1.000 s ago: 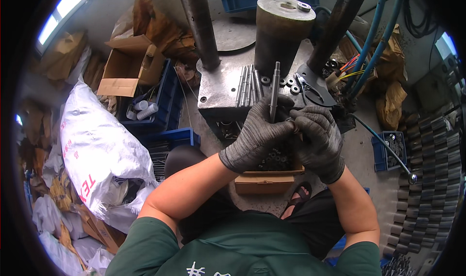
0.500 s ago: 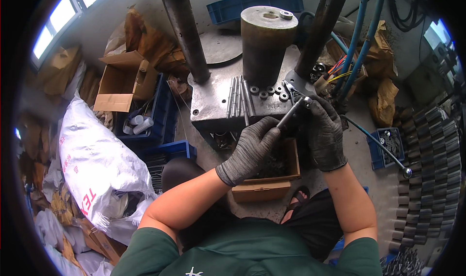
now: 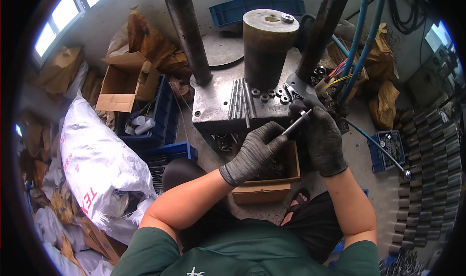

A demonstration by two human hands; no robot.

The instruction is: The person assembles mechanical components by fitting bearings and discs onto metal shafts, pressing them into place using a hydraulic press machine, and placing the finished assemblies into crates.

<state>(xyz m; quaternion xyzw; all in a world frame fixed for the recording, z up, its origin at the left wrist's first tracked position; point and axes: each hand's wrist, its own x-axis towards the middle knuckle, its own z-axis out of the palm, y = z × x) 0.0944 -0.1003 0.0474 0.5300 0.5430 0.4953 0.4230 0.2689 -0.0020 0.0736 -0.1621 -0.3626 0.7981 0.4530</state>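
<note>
My gloved left hand (image 3: pixel 256 152) is closed around the lower end of a slim metal shaft (image 3: pixel 292 125), held tilted up to the right. Near its upper end a small ring bearing (image 3: pixel 303 113) sits around the shaft, with a short tip showing beyond it. My gloved right hand (image 3: pixel 325 142) closes about that end, thumb and fingers at the bearing; its fingertips are partly hidden. Just beyond, on the steel press table (image 3: pixel 204 99), several shafts (image 3: pixel 237 99) lie side by side. Several loose bearings (image 3: pixel 264 97) rest to their right, beside pliers (image 3: pixel 292 91).
A thick steel cylinder (image 3: pixel 266 52) stands between two dark columns (image 3: pixel 182 33), with one bearing on top. Below my hands is an open cardboard box (image 3: pixel 262 192). At right, a ball-ended lever (image 3: pixel 406 174) reaches past a blue parts bin (image 3: pixel 383 152). A white sack (image 3: pixel 102 159) fills the left.
The bearing has gone from the shaft's very end to slightly down it, with the tip now past it. Both hands have lowered slightly, and my right fingers have shifted around that end.
</note>
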